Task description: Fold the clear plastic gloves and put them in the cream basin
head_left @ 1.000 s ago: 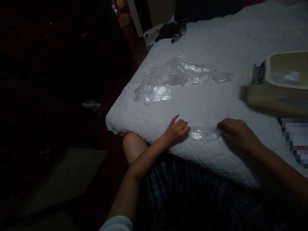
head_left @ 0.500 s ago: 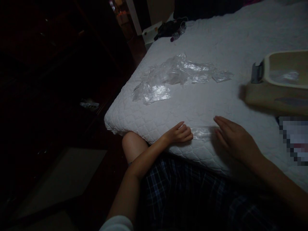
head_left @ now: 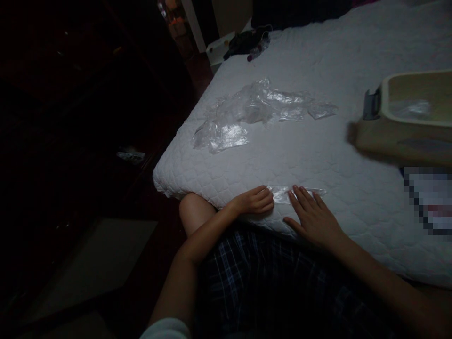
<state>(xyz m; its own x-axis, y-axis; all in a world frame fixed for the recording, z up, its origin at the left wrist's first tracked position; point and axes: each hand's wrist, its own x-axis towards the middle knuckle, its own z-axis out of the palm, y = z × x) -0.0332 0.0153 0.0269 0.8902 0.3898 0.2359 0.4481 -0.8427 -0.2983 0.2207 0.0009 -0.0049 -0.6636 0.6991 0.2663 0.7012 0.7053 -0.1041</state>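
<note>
A narrow folded strip of clear plastic, likely a bag, lies on the white quilted mattress near its front edge. My left hand has its fingers curled closed on the strip's left end. Over the strip's right part, my right hand rests palm down with its fingers stretched and spread; the strip's tip shows beyond the fingers. Farther back on the bed lies a crumpled spread of clear plastic bags.
At the right stands a beige plastic bin with a grey clip and some clear plastic inside. A blurred-out flat item lies below it. A bottle and dark cloth are at the far corner. A small packet shows at left.
My right hand has come left and down flat onto the plastic strip. My left hand has shifted slightly left, still closed on the strip's end.
</note>
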